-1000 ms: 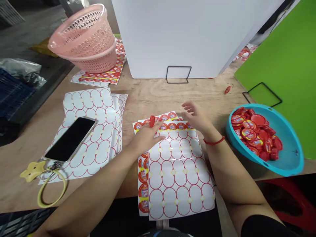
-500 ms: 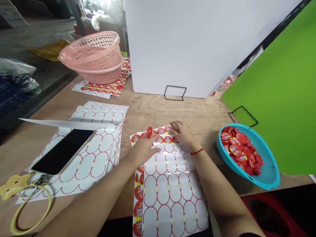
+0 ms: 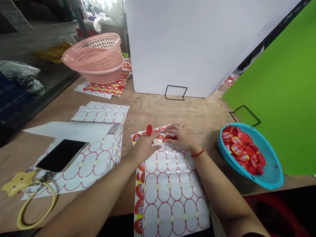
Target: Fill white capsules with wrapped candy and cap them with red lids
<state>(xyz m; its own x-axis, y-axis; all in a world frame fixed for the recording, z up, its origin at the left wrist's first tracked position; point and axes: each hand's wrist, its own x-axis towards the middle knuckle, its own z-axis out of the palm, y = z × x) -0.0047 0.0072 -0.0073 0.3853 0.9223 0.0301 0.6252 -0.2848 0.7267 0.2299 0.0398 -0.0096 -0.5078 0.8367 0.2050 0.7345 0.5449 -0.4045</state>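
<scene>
A white sheet (image 3: 174, 187) with rows of red-outlined blank ovals lies in front of me, a row or two of red round stickers left at its far end. Another red-printed sheet (image 3: 138, 209) shows along its left side. My left hand (image 3: 145, 144) rests on the far part, with a small red round cap (image 3: 149, 130) standing on edge at its fingers. Over the sticker rows, my right hand (image 3: 181, 136) has bent fingers, thumb apart, tips close to the left fingertips. Some red shows between thumb and fingers; whether they touch a sticker is hidden.
A blue basin (image 3: 271, 164) with many red caps (image 3: 243, 149) stands right. Left lie more oval-printed sheets (image 3: 91, 164), one curled, a phone (image 3: 61, 155) and a yellow key strap (image 3: 21, 210). Pink baskets (image 3: 98, 62), a white panel (image 3: 177, 46) and a green panel (image 3: 278, 108) stand behind.
My right hand has drawn slightly nearer to me and its fingers have curled toward the left hand. The left hand and cap stay nearly still. The view has shifted slightly.
</scene>
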